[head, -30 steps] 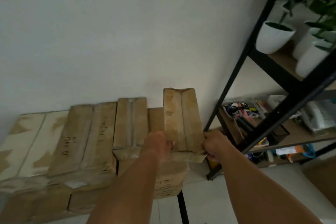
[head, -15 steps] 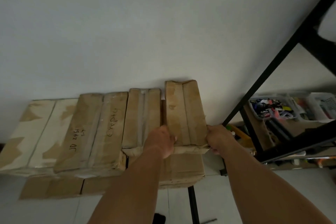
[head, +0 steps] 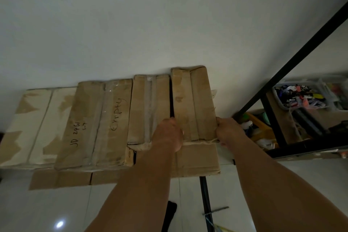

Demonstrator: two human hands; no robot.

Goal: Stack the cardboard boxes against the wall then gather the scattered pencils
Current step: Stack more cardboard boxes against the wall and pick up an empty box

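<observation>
A narrow brown cardboard box [head: 194,103] lies at the right end of a row of boxes against the white wall, on top of a lower box [head: 197,158]. My left hand [head: 168,133] grips its near left corner and my right hand [head: 228,131] grips its near right corner. To its left lie another narrow box [head: 148,107], a box marked "Empty" [head: 98,124] and a pale taped box [head: 32,128]. A grey pencil [head: 215,210] and a yellow one [head: 224,229] lie on the floor near my right forearm.
A black metal shelf rack [head: 293,62] stands at the right, with a clear bin of small colourful items [head: 297,96] on a low shelf. A thin black bar [head: 205,190] runs along the white tiled floor [head: 47,209]. Flattened cardboard [head: 62,179] lies under the row.
The box I hold has moved back and down, closing in on the wall beside the neighbouring box. The view has tilted down, so the potted plants have left the frame.
</observation>
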